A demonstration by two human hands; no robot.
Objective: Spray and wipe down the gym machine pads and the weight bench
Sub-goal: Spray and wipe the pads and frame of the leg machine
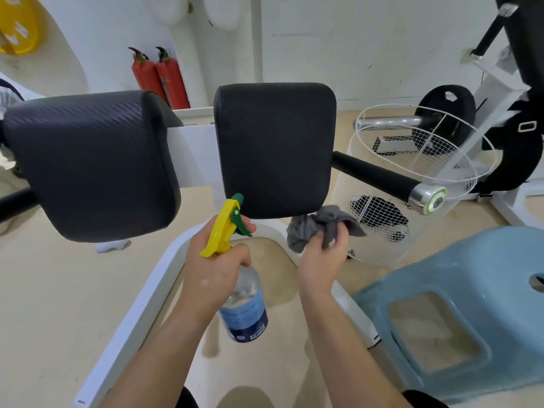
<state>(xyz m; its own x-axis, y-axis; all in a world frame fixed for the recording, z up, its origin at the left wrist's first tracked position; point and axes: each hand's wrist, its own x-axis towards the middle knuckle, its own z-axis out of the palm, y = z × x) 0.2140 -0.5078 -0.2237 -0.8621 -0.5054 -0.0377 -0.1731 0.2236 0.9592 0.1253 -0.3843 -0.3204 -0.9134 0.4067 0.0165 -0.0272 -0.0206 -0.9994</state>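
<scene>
Two black textured machine pads stand side by side in front of me: the left pad [91,163] and the right pad [275,148]. My left hand [216,266] grips a clear spray bottle [244,307] with a yellow and green trigger head, a finger on the trigger and the nozzle aimed at the right pad's lower edge. My right hand [323,257] holds a crumpled grey cloth [321,225] just below the right pad's bottom right corner, not touching it that I can tell.
A black handle bar with a silver end cap [382,178] sticks out right of the pad. A white wire basket [412,184] stands behind it, a light blue plastic stool [459,313] at lower right. The white machine frame [141,313] runs under my arms. Two red fire extinguishers [160,75] lean on the wall.
</scene>
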